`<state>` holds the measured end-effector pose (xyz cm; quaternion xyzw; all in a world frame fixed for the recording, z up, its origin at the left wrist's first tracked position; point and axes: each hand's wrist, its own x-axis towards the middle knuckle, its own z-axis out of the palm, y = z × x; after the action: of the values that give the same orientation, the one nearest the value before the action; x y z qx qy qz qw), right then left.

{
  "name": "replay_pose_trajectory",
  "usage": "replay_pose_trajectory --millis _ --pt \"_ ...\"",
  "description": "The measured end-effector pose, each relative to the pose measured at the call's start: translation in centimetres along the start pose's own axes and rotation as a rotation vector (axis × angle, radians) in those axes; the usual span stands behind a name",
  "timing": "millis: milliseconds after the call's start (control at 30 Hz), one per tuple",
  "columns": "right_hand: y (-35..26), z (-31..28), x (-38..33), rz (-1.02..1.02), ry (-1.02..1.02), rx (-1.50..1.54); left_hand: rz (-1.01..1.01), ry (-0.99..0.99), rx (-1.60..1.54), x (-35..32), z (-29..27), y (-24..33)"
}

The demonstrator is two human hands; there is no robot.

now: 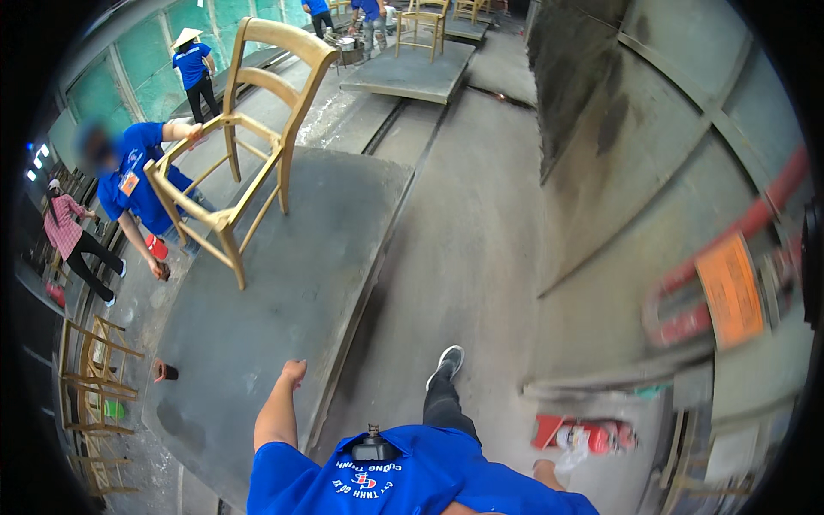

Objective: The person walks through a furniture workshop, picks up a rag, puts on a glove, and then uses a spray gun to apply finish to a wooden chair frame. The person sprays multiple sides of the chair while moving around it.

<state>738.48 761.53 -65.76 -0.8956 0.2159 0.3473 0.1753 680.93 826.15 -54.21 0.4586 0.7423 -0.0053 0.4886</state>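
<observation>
Beyond the curled, seemingly empty left hand point(294, 372), a chair point(287, 142) is held by a co-worker's hand point(196, 131), apparently for steadiness; whether the right hand point(546, 471) is closed cannot be told

Through my feed I see a furniture workshop: a co-worker point(142, 172) in blue holds a seatless wooden chair point(290, 137) at a broad grey platform point(318, 240), bare chair frames point(99, 383) stand at lower left, rails point(386, 126) run along the floor point(455, 232), and grimy wall panels point(635, 146) rise on the right.
</observation>
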Motion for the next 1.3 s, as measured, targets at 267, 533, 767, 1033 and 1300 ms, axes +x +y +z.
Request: replay_pose_trajectory --millis 267,533,767,1033,1300 --pt "-42.5 -0.6 6.4 -0.135 0.060 -0.037 -0.220 -0.025 0.000 7.1 5.8 17.9" --pt "-89.7 -1.0 3.6 -0.540 0.211 -0.161 -0.516 0.069 -0.250 15.9 12.7 30.4" --pt "-112.2 2.7 7.9 -0.602 0.099 -0.206 -0.315 0.092 0.020 30.3 10.8 49.6" --pt "-129.0 8.5 14.6 -0.272 -0.223 -0.152 -0.337 0.449 -0.424 41.4 3.8 75.7" --pt "-163.5 21.8 10.0 -0.589 -0.188 -0.909 -0.515 0.522 -0.604 49.0 4.7 81.1"
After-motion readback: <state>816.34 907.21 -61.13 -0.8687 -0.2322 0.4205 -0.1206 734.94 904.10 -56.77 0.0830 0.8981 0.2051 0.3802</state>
